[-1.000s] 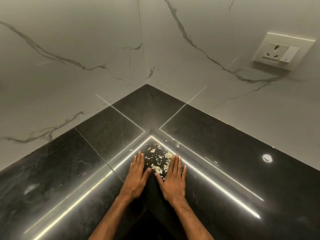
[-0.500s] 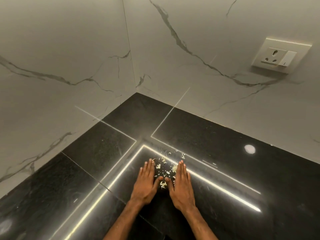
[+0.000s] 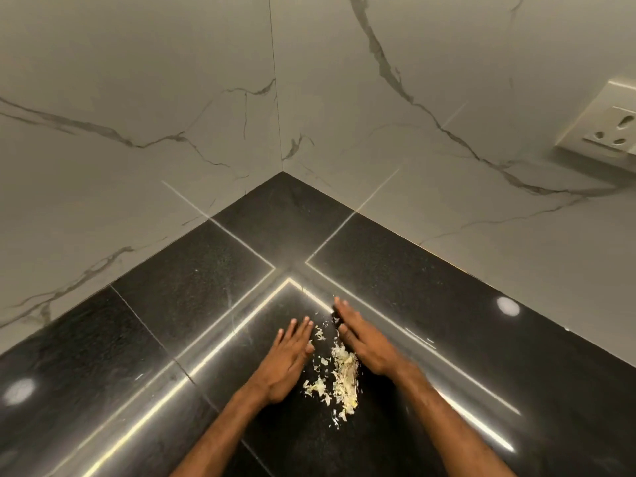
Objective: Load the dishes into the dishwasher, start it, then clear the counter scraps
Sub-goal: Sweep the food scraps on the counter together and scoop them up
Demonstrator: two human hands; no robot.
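A small heap of pale yellow-white food scraps (image 3: 340, 376) lies on the black polished counter (image 3: 192, 304), with a few loose flakes around it. My left hand (image 3: 289, 356) lies flat on the counter just left of the scraps, fingers straight. My right hand (image 3: 361, 339) stands on its edge right of the scraps, fingers straight and together, its side against the heap. Both hands hold nothing. No dishes or dishwasher are in view.
The counter runs into a corner (image 3: 284, 173) between two white marble-patterned walls. A white power socket (image 3: 609, 125) sits on the right wall. Bright strip-light reflections cross the counter in front of the corner.
The scraps, earlier scattered beyond my fingertips, are now gathered into a heap between my hands, nearer to me. My hands have spread apart and the right one has turned on its edge.
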